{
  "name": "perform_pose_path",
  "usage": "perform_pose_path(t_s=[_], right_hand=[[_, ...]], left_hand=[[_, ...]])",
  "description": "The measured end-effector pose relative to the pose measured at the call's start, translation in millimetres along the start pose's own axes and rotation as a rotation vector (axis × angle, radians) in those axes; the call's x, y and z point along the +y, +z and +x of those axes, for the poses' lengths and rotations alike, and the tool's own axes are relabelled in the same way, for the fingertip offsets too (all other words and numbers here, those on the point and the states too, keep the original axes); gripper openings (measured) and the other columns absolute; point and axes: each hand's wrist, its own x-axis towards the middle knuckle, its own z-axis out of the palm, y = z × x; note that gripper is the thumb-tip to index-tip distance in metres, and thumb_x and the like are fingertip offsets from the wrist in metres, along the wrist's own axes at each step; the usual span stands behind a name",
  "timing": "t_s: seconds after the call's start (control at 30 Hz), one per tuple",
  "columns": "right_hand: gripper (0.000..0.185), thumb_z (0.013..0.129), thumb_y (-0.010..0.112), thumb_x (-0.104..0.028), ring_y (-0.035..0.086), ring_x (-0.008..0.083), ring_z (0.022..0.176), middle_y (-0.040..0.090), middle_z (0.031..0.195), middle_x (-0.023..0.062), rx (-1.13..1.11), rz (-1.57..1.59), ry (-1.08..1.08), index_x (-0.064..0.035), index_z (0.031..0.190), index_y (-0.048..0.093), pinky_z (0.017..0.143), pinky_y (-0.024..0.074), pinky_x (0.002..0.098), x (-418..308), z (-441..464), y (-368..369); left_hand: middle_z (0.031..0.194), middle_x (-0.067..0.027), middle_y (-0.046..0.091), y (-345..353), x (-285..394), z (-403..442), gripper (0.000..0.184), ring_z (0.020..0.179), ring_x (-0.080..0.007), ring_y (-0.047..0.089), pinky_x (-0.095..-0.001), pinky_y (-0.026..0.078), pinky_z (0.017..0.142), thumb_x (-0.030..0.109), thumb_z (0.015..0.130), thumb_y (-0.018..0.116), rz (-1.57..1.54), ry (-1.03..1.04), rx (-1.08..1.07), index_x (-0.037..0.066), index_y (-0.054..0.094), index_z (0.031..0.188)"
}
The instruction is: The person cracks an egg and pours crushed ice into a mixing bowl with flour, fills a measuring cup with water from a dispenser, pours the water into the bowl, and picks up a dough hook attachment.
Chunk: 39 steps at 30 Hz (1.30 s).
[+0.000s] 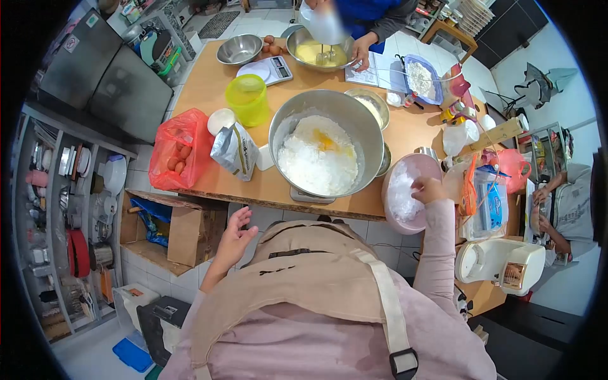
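Note:
My left hand (235,235) hangs in front of the table edge, palm turned up and fingers apart, holding nothing. Over a pink bowl (434,166), my right hand (429,190) has its fingers curled down into the white contents (402,193); what lies between the fingertips is hidden. Between my hands a large metal mixing bowl (370,126) stands on a scale (310,197) at the table's front. Inside it are white powder (313,168) and a yellow-orange patch (326,140).
Across the table (209,76), another person's hand (363,52) steadies a metal bowl (294,43) under a hand mixer (320,25). A red bag of eggs (180,149), silver pouch (234,151) and yellow-green container (248,101) stand left. Plastic packages (491,202) crowd the right.

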Motion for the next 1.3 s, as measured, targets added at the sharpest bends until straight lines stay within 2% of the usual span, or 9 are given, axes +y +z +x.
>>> perform_pose_path(t_s=[0.27, 0.47, 0.67, 0.77, 0.87, 0.97, 1.03, 1.17, 1.3], right_hand=[[0.018, 0.062, 0.076, -0.014, 0.063, 0.0301, 0.072, 0.065, 0.076, 0.0146, 0.134, 0.006, 0.237, -0.0060, 0.076, 0.066, 0.066, 0.0493, 0.0390, 41, -1, 19], [0.014, 0.059, 0.071, -0.004, 0.061, 0.0273, 0.063, 0.061, 0.064, 0.0134, 0.328, -0.271, 0.091, -0.0024, 0.068, 0.060, 0.058, 0.0472, 0.0360, 56, -6, 33], [0.011, 0.064, 0.064, -0.003, 0.064, 0.0318, 0.075, 0.065, 0.077, 0.0169, 0.069, -0.020, 0.040, -0.0054, 0.074, 0.066, 0.067, 0.0490, 0.0409, 43, -10, 18], [0.011, 0.065, 0.063, -0.004, 0.064, 0.0324, 0.076, 0.065, 0.077, 0.0176, 0.140, -0.157, 0.336, -0.0048, 0.076, 0.067, 0.068, 0.0493, 0.0415, 0, -5, -3], [0.014, 0.064, 0.069, -0.009, 0.064, 0.0325, 0.075, 0.065, 0.077, 0.0178, 0.293, -0.257, 0.310, -0.0030, 0.076, 0.066, 0.068, 0.0491, 0.0424, -13, -5, -6], [0.012, 0.068, 0.067, -0.010, 0.065, 0.0324, 0.078, 0.063, 0.075, 0.0188, 0.406, -0.117, 0.029, -0.0039, 0.078, 0.065, 0.069, 0.0490, 0.0419, 37, 3, 25], [0.008, 0.071, 0.060, -0.007, 0.064, 0.0328, 0.077, 0.062, 0.073, 0.0187, 0.445, -0.223, -0.086, -0.0042, 0.078, 0.064, 0.068, 0.0483, 0.0418, 6, -25, 15], [0.010, 0.069, 0.056, -0.004, 0.063, 0.0330, 0.073, 0.061, 0.071, 0.0161, 0.427, -0.137, 0.042, -0.0064, 0.076, 0.063, 0.065, 0.0471, 0.0422, -21, -31, -13], [0.017, 0.061, 0.069, -0.007, 0.060, 0.0306, 0.069, 0.062, 0.069, 0.0105, 0.697, -0.270, 0.093, -0.0047, 0.076, 0.061, 0.067, 0.0486, 0.0368, -63, -37, -27]], left_hand=[[0.135, -0.0149, 0.042, 3, 4, 7, 0.059, 0.120, -0.0236, 0.042, -0.0323, 0.041, 0.091, 0.016, 0.086, 0.061, 0.013, 0.019, -0.046, 0.006, 0.032, 0.137], [0.135, -0.0147, 0.043, 2, -1, 2, 0.059, 0.121, -0.0237, 0.042, -0.0325, 0.041, 0.091, 0.017, 0.087, 0.061, 0.033, 0.016, -0.047, 0.006, 0.032, 0.136], [0.135, -0.0145, 0.043, 0, -6, -5, 0.060, 0.122, -0.0243, 0.042, -0.0337, 0.040, 0.092, 0.019, 0.086, 0.063, 0.003, 0.004, -0.022, 0.006, 0.032, 0.136], [0.135, -0.0146, 0.043, -2, -10, -7, 0.060, 0.122, -0.0245, 0.042, -0.0344, 0.040, 0.093, 0.019, 0.086, 0.063, -0.006, 0.020, -0.019, 0.006, 0.032, 0.136], [0.136, -0.0150, 0.042, -4, -6, -10, 0.060, 0.122, -0.0249, 0.041, -0.0346, 0.040, 0.093, 0.019, 0.087, 0.062, 0.011, 0.025, -0.028, 0.006, 0.032, 0.136], [0.137, -0.0149, 0.042, -8, -7, -14, 0.060, 0.122, -0.0253, 0.041, -0.0351, 0.039, 0.093, 0.020, 0.087, 0.062, 0.007, 0.021, -0.027, 0.006, 0.032, 0.136], [0.137, -0.0148, 0.042, -13, -11, -19, 0.061, 0.123, -0.0255, 0.041, -0.0359, 0.039, 0.094, 0.021, 0.086, 0.063, 0.033, 0.027, -0.019, 0.006, 0.032, 0.136], [0.137, -0.0146, 0.041, -27, -15, -30, 0.062, 0.125, -0.0264, 0.040, -0.0386, 0.039, 0.095, 0.025, 0.085, 0.064, 0.115, 0.024, 0.035, 0.005, 0.034, 0.135], [0.136, -0.0160, 0.041, -38, -29, -38, 0.062, 0.127, -0.0317, 0.037, -0.0412, 0.032, 0.101, 0.026, 0.082, 0.066, 0.289, 0.098, 0.145, 0.006, 0.037, 0.133]])
